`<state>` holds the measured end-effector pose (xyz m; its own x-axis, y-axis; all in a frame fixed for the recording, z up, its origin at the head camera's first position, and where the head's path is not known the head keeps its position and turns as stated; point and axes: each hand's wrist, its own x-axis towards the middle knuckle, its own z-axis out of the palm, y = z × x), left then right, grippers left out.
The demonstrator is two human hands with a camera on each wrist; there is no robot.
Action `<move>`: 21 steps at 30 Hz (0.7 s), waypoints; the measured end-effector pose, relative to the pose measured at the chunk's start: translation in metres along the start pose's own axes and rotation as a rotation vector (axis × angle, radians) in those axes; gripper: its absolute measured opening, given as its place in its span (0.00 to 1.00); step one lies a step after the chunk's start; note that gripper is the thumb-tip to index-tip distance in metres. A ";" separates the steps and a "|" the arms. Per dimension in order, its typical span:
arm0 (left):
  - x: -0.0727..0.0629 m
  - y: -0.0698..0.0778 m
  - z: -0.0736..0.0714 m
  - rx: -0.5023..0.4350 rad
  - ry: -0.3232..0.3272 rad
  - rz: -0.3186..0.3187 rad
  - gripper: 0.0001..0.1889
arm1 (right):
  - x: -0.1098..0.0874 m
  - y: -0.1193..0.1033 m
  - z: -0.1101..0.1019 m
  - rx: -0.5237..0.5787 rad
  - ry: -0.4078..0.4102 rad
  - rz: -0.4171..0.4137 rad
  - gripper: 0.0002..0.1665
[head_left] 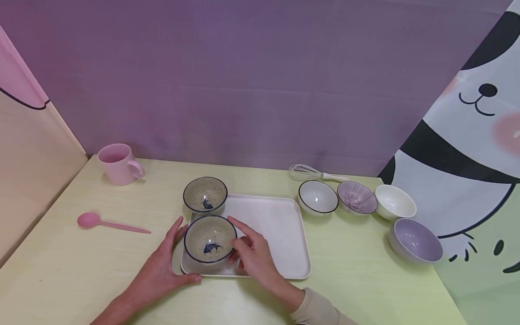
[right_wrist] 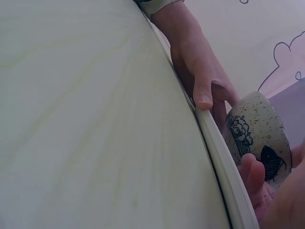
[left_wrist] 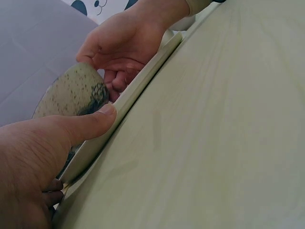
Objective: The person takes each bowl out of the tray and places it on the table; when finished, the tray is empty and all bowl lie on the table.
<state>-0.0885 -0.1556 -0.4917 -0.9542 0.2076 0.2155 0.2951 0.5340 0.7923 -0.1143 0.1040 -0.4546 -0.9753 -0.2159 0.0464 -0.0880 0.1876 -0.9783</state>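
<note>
A speckled bowl with a dark rim and a blue fish inside (head_left: 209, 239) is on the left part of a white tray (head_left: 280, 239). My right hand (head_left: 256, 255) holds its right side, thumb at the rim and index finger stretched along it. My left hand (head_left: 158, 268) spreads around the tray's near left corner, its thumb (left_wrist: 90, 125) lying at the tray's front edge and its fingers beside the bowl's left side. A matching fish bowl (head_left: 205, 194) stands right behind, overlapping the tray's far left corner in the head view.
To the left are a pink mug (head_left: 118, 164) and a pink spoon (head_left: 109, 223). At the right stand a dark-rimmed white bowl (head_left: 318, 197), a purple striped bowl (head_left: 357, 197), a white bowl (head_left: 395, 202) and a lilac bowl (head_left: 416, 241). A whisk (head_left: 313, 173) lies behind them.
</note>
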 end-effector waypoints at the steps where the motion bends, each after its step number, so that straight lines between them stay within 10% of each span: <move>1: 0.000 0.000 0.000 0.002 -0.001 0.000 0.77 | 0.000 0.000 -0.002 -0.001 0.007 -0.001 0.36; 12: -0.003 0.002 -0.003 0.032 -0.019 -0.013 0.68 | -0.010 -0.006 -0.032 -0.001 0.113 0.001 0.37; 21: -0.003 0.000 -0.001 0.123 -0.005 0.073 0.37 | -0.017 -0.004 -0.060 0.007 0.200 0.009 0.37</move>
<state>-0.0855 -0.1570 -0.4923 -0.9297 0.2534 0.2672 0.3681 0.6138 0.6984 -0.1091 0.1642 -0.4392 -0.9969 -0.0198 0.0758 -0.0782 0.1819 -0.9802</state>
